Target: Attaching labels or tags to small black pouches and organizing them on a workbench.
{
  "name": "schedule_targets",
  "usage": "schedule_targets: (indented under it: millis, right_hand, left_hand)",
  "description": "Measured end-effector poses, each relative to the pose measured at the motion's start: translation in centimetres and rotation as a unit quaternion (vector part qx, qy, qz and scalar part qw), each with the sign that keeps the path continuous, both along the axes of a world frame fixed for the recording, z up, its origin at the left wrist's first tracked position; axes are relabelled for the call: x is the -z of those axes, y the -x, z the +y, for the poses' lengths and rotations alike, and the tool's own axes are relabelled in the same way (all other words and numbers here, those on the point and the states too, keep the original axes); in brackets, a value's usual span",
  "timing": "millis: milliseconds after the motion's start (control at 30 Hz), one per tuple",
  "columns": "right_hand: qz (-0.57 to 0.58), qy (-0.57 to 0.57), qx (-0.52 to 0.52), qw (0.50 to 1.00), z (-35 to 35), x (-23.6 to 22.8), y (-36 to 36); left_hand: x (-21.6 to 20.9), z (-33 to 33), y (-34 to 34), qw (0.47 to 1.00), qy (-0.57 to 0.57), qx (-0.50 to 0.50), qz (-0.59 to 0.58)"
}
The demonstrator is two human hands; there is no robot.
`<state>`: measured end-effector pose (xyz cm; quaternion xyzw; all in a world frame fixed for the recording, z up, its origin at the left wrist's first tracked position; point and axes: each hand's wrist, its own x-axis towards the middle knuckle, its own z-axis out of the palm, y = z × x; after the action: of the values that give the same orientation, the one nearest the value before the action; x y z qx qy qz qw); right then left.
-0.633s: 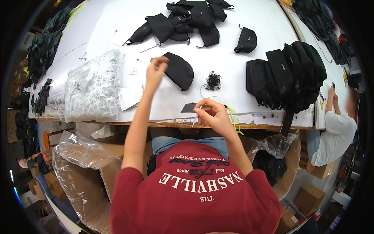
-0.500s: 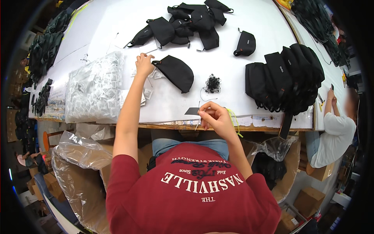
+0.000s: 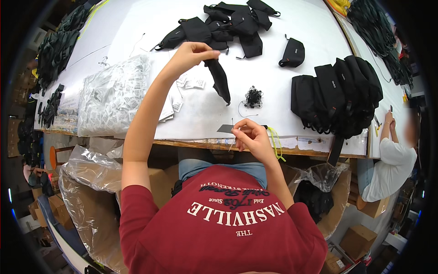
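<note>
My left hand (image 3: 188, 58) is raised above the table, its fingers closed on one end of a black zip pouch (image 3: 219, 81). The pouch hangs down from the fingertips and shows its narrow side. Close to the table's front edge, the fingers of my right hand (image 3: 252, 138) are pinched on a dark grey tag (image 3: 224, 129) with a thin string. A tangle of black strings (image 3: 253, 97) lies just beyond that hand. White printed labels (image 3: 195, 84) are scattered beside the hanging pouch.
A clear bag of white labels (image 3: 112, 98) lies at the left. Black pouches form a heap (image 3: 237, 25) at the back and a stack (image 3: 337, 96) at the right. One pouch (image 3: 292, 52) lies apart. Plastic-lined boxes (image 3: 91, 201) stand below the table. Another person (image 3: 394, 169) sits at right.
My left hand has taken hold of the pouch that lay on the table and lifted it, moving right. My right hand stays nearly still with the tag.
</note>
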<state>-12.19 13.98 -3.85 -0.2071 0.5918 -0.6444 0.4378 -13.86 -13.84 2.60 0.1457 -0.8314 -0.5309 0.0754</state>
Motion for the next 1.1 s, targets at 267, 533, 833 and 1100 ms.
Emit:
schedule_targets:
  millis: [267, 533, 833, 1100]
  right_hand:
    - [-0.020, 0.009, 0.016, 1.000, 0.3, 1.0, -0.3]
    - [0.154, -0.085, 0.107, 0.979, -0.8, 3.9, -0.8]
    - [0.234, -0.098, 0.090, 0.963, -0.7, 4.4, -1.9]
    - [0.299, -0.120, 0.056, 0.945, -0.3, 3.7, -1.6]
  left_hand:
    - [5.8, 4.1, -4.5, 0.933, -0.252, -0.189, 0.172]
    - [11.3, 12.8, -11.2, 0.987, -0.009, -0.130, 0.097]
    - [11.0, 12.4, -12.2, 0.968, -0.240, -0.070, 0.015]
    - [10.1, 13.1, -12.7, 0.980, -0.169, -0.100, -0.024]
